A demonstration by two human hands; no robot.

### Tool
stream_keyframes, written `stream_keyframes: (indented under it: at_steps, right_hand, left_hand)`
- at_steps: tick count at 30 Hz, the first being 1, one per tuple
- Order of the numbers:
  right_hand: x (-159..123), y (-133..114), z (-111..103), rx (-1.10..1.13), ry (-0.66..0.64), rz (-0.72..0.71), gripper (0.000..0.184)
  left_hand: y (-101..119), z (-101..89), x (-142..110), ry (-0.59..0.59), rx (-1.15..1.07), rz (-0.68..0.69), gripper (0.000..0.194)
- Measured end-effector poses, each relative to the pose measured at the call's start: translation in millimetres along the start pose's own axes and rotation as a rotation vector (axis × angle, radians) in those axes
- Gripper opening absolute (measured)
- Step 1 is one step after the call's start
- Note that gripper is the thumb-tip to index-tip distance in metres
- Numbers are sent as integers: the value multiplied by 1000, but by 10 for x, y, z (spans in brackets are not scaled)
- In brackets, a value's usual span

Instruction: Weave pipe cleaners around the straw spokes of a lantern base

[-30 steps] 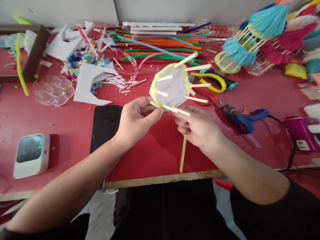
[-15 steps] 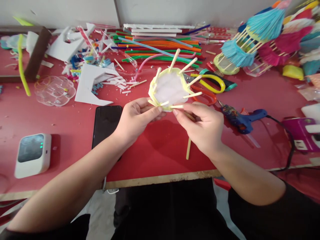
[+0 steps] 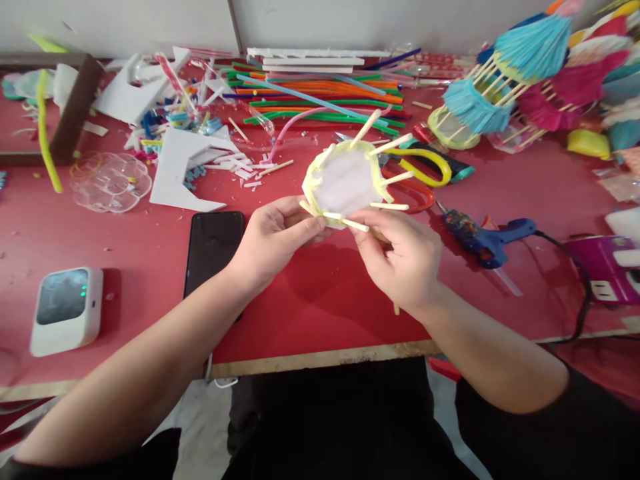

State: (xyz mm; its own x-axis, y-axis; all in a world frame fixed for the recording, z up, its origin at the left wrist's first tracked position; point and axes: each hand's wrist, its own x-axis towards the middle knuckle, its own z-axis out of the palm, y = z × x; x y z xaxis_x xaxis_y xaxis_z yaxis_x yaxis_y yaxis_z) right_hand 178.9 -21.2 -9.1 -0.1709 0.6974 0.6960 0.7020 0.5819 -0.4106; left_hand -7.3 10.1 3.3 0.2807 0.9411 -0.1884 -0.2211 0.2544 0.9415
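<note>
Above the red table I hold a white foam disc (image 3: pixel 344 181) edged in yellow, with several short wooden sticks poking out of its rim. My left hand (image 3: pixel 273 240) pinches the disc's lower left edge. My right hand (image 3: pixel 403 257) is closed at the lower right edge, its fingertips on one of the rim sticks (image 3: pixel 356 225). The right palm also holds a loose wooden stick (image 3: pixel 396 308), whose end pokes out below the hand.
A black phone (image 3: pixel 213 250) lies left of my hands, a white device with a green light (image 3: pixel 65 310) further left. Scissors (image 3: pixel 423 167) and a blue glue gun (image 3: pixel 487 239) lie to the right. Coloured straws (image 3: pixel 320 93), foam scraps (image 3: pixel 175 167) and fringed paper lanterns (image 3: pixel 520 73) crowd the back.
The disc has turned in my hands, so its sticks point differently. My right hand has drawn the loose stick up into the palm; far less of it hangs below.
</note>
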Motion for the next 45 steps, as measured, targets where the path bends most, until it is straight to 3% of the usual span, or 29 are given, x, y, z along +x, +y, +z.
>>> stream_keyframes:
  at_steps: [7,16,28,32,39,45]
  right_hand:
    - [-15,13,32,-42,21,-96,20]
    - [-7,0,32,54,-61,69,21]
    - [-53,25,89,40,28,-5,24]
    - [-56,29,100,46,55,41,26]
    - [-60,5,103,10,41,39,23]
    - [-52,-23,111,-22,22,8,21]
  left_hand:
    - [-3,-15,7,12,95,41,18]
    - [-6,-20,2,25,144,54,14]
    - [-10,33,-8,-9,12,-44,12]
    - [-14,54,-24,-27,-28,-35,16]
    - [-22,36,-12,-31,100,69,24]
    - [-9,55,-20,-41,73,43,30]
